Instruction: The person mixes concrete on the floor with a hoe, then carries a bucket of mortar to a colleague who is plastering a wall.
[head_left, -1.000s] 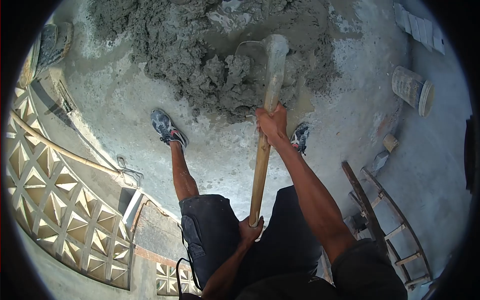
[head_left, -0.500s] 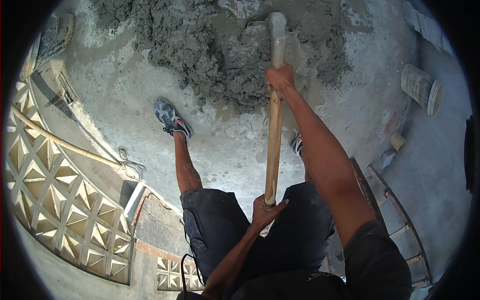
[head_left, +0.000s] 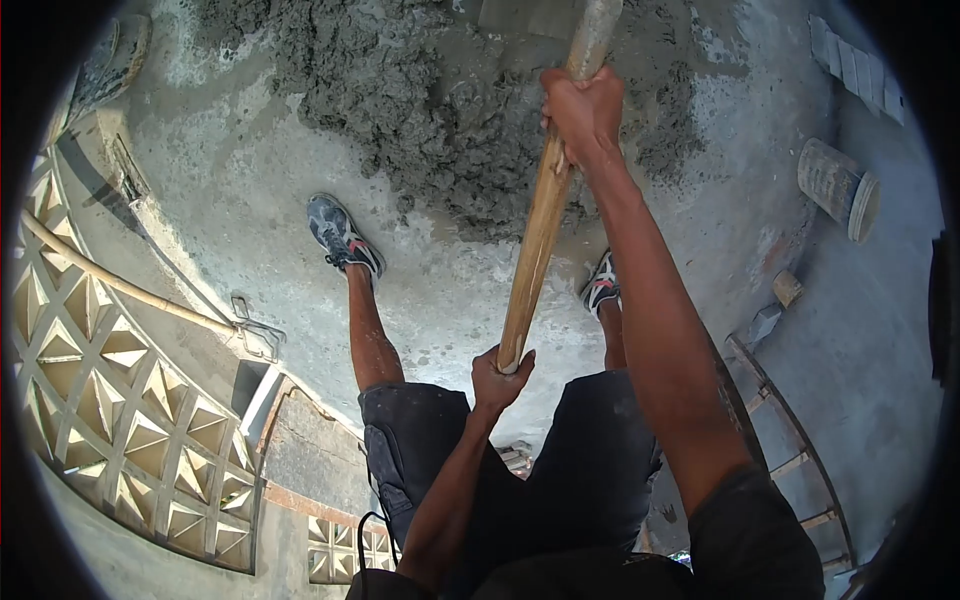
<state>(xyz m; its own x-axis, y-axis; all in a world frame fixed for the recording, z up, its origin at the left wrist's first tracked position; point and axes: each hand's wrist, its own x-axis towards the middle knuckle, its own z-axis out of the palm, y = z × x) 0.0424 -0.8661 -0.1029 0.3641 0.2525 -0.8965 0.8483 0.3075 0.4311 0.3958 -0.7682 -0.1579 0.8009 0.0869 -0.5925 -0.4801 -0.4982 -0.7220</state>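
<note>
Both hands are closed round the wooden handle of a hoe (head_left: 535, 245). My right hand (head_left: 587, 110) grips it high up, near the head, with the arm stretched forward. Lower down, my left hand (head_left: 500, 380) wraps the butt end of the handle, in front of my thighs. At the top edge shows part of the flat metal blade (head_left: 530, 16), raised over the wet mortar; the rest of the head is cut off. Below it, a heap of grey wet mortar (head_left: 400, 115) spreads over the concrete floor (head_left: 260, 200).
My shoes (head_left: 340, 235) stand apart at the mortar's near edge. A stained bucket (head_left: 835, 185) lies on its side at right, above a wooden ladder (head_left: 800, 450). Patterned blocks (head_left: 125, 400) and a pole (head_left: 130, 275) are at left, with another bucket (head_left: 115, 60) beyond.
The hoe has risen and moved forward, its blade lifting off the mortar. The handle now slants right at the top. Both hands have moved forward with it; my feet stay put.
</note>
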